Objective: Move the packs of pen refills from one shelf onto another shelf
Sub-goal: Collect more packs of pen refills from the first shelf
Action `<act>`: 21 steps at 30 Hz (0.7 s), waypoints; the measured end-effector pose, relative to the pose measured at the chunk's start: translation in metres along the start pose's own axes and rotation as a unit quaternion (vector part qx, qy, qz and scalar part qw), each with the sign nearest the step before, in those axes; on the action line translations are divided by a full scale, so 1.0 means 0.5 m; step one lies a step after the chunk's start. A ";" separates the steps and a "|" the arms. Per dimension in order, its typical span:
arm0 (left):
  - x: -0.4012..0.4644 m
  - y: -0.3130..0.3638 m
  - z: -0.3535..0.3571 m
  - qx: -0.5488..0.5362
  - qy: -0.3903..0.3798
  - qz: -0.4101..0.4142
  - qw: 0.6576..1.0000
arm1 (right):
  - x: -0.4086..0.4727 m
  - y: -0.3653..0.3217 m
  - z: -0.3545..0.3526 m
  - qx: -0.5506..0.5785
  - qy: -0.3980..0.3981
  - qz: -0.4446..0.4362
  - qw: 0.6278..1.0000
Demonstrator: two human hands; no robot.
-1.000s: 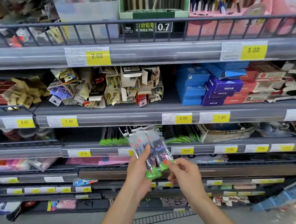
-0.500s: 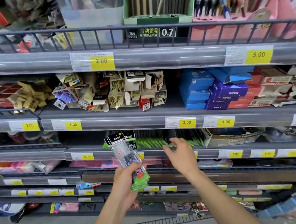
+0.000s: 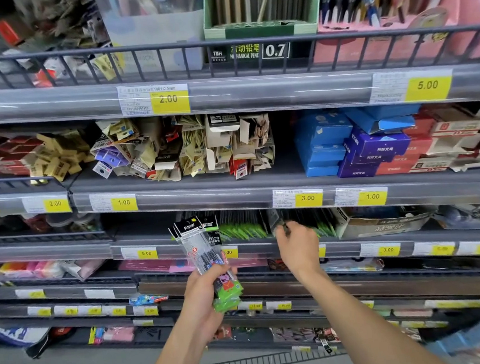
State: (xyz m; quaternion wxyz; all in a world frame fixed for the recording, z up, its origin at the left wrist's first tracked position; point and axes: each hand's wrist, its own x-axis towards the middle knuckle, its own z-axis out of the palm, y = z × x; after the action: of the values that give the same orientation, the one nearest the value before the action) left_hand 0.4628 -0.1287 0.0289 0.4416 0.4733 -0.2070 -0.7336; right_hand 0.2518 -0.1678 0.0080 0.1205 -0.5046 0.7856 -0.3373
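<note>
- The left hand (image 3: 206, 296) grips a bundle of refill packs (image 3: 203, 250) by its lower end, long axis upright, tilted left.
- The right hand (image 3: 297, 245) reaches into the shelf (image 3: 162, 245), fingers (image 3: 281, 229) curled on a pack in the standing row (image 3: 243, 230); that row lies directly ahead of it, nearer than to the left.
</note>
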 end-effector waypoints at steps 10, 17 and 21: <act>0.025 -0.016 0.073 0.037 -0.006 -0.016 0.999 | -0.074 0.015 -0.041 0.264 0.031 0.183 0.947; 0.023 -0.022 0.152 -0.004 -0.053 -0.012 0.999 | -0.197 0.006 -0.064 0.014 0.169 -0.226 0.959; 0.017 -0.039 0.149 0.005 -0.077 -0.017 0.997 | -0.225 0.012 -0.075 -0.094 0.216 -0.301 0.924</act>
State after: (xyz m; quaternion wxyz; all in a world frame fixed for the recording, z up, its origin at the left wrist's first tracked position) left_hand 0.3873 -0.1343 0.0452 0.4094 0.4208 -0.2358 -0.7744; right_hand 0.2795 -0.0527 0.0152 -0.2074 -0.6409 0.6322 -0.3830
